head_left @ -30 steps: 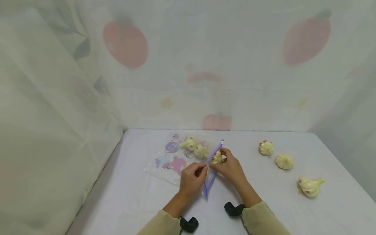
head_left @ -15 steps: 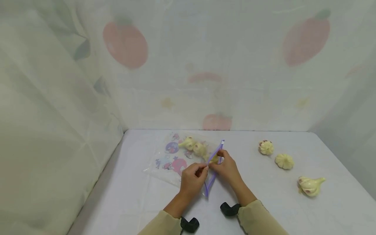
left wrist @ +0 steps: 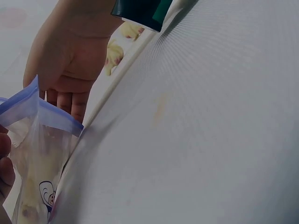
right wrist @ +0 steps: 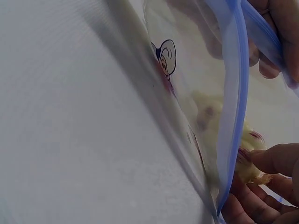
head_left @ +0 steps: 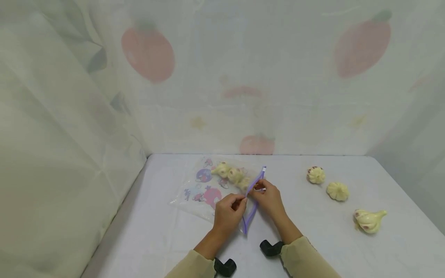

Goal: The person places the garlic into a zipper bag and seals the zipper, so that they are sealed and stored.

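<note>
In the head view a clear zip bag (head_left: 212, 197) with pink and purple prints lies on the table, its purple zip edge facing right. My left hand (head_left: 226, 214) pinches the near part of that edge, holding the mouth apart. My right hand (head_left: 269, 199) is at the mouth, fingertips inside. The right wrist view shows its thumb and fingers holding a garlic bulb (right wrist: 250, 170) with purple streaks, partly behind the zip strip. Two more garlic bulbs, one farther left (head_left: 221, 170) and one in the middle (head_left: 235, 176), lie inside the bag.
Three loose garlic bulbs lie to the right: a streaked one (head_left: 316, 175) at the back, a pale one (head_left: 337, 191), and a long-stemmed one (head_left: 369, 221) nearer. Printed curtains stand behind and along the sides of the white table (head_left: 149, 231). Black wrist mounts (head_left: 225, 267) sit by both sleeves.
My right hand has moved left into the bag mouth, carrying the garlic bulb inside against the other two. The left hand keeps its pinch on the edge almost unmoved.
</note>
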Motion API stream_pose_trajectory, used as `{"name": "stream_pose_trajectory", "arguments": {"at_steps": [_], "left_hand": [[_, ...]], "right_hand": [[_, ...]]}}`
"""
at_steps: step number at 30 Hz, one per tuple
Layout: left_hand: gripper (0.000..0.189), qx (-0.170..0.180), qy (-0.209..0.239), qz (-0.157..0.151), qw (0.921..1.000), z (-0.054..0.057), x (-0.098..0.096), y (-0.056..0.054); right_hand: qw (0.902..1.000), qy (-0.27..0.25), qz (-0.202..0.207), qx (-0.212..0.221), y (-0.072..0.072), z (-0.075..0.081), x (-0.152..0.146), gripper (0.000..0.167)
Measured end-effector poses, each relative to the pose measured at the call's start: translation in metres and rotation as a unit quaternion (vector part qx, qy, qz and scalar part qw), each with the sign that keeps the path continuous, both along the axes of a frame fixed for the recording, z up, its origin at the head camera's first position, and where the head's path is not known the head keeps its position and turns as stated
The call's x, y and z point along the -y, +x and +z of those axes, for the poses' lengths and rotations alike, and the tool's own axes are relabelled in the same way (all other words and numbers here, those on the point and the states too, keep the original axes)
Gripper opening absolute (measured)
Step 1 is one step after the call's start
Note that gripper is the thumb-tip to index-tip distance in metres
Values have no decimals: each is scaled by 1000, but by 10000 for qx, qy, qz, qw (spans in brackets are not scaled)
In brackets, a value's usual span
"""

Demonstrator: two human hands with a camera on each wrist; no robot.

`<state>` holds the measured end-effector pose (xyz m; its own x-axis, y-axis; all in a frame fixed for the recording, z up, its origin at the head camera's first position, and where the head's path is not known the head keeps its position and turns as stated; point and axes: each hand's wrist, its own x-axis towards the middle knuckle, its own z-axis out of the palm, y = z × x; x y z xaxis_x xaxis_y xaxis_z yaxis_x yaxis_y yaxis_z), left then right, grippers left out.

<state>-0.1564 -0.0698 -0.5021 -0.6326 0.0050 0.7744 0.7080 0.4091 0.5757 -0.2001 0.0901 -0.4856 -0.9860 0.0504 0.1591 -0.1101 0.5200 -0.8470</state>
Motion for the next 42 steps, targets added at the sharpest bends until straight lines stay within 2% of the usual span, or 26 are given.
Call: {"name": "stream_pose_trajectory", "arguments": {"at_steps": [9, 17, 23, 26, 33, 36, 39, 42], "left_hand": [[2, 399, 91, -65, 9991, 0, -1, 2], [4, 211, 49, -29, 9998, -2, -1, 1], [4, 127, 67, -30, 9999, -2, 0, 0], [4, 85, 51, -51, 9999, -2, 0, 0], [5, 29, 38, -103, 9999, -1, 0, 1], [6, -50, 46, -77, 9999, -1, 0, 0], [6, -110, 49, -59, 9999, -1, 0, 0], [6, -141, 33, -36, 9999, 0, 0, 0]], "right_hand": [[9995, -146, 226, 137, 2, -1, 3, 22], [9989, -341, 302, 139, 3, 0, 1, 28], [9979, -523, 168, 344, 8, 10, -10, 38], [9984, -473, 73, 305, 10, 15, -22, 41], [9978, -458, -470, -6, 8, 29, -63, 35], [9951, -388, -850, -320, 7, 35, -82, 32], [9879, -322, -1347, -696, 8, 42, -99, 31], [9765, -237, -1918, -956, 10, 49, -115, 32]]}}
